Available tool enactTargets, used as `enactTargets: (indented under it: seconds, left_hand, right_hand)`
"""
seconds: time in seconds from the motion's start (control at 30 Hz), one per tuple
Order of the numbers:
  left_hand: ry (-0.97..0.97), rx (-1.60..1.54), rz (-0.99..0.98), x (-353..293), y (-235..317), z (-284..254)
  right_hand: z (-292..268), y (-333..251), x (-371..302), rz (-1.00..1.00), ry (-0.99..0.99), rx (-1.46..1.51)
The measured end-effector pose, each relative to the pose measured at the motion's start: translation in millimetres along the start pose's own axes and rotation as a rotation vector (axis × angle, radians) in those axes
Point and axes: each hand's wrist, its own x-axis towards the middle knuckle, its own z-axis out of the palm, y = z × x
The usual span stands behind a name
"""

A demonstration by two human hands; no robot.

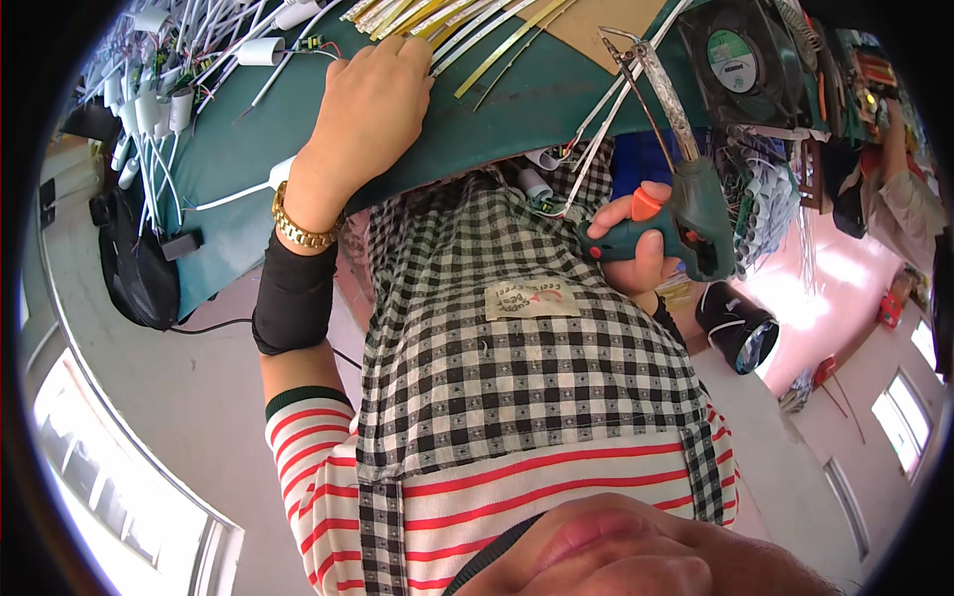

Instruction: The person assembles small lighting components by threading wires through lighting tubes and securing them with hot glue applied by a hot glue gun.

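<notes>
My left hand (383,114) reaches over the green tabletop, its bent fingers at the near ends of a bundle of narrow yellow and white strips (422,18). The fingertips are hidden, so what they hold cannot be made out. At the table's near edge on the right, my right hand (636,243) is closed round a dark green soldering gun (701,223) with an orange-red trigger. Its metal tube and thin bent tip point up over the table. Just left of the gun, a white cylindrical cap (535,185) with a small circuit board and thin wires lies at my apron.
A heap of white caps with wires (149,109) covers the table's left. One white cap (281,174) lies near my left wrist. A black fan (740,62) stands at the right beside brown cardboard (601,30). Another person's arm (894,144) shows far right.
</notes>
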Motion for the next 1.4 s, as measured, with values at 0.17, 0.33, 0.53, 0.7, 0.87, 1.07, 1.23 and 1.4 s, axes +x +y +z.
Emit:
enactTargets:
  seconds: [0.17,0.33,0.53,0.7,0.87,1.07,1.23,1.4]
  left_hand:
    - [0.048,-0.035,0.017,-0.5,-2.1,1.2]
    - [0.205,-0.086,0.077,-3.4,20.4,-11.9]
    - [-0.058,-0.54,0.095,-15.0,86.4,1.8]
    - [0.06,-0.464,0.076,-9.7,85.6,22.0]
    - [-0.366,-1.564,-0.447,-2.8,53.6,-6.8]
    - [-0.389,-2.258,-0.541,7.8,43.8,-4.3]
    - [-0.793,-2.731,-0.581,16.6,54.9,8.1]
    - [-0.655,-2.868,-0.51,20.2,55.9,11.4]
  right_hand:
    - [-2.9,1.0,-0.1,-0.017,0.005,-0.015]
    - [-5.7,2.9,-4.6,-0.046,0.065,0.005]
    - [-6.7,5.2,-1.3,-0.073,0.053,-0.004]
    - [-11.6,10.5,-3.3,-0.132,0.008,0.039]
    - [-10.1,-0.4,-4.9,-0.048,0.034,-0.018]
    - [-15.4,-3.3,-2.2,-0.104,-0.092,-0.05]
    - [-20.6,-2.1,-2.6,-0.134,-0.12,-0.079]
    - [-18.5,-1.5,-0.1,-0.195,-0.076,-0.04]
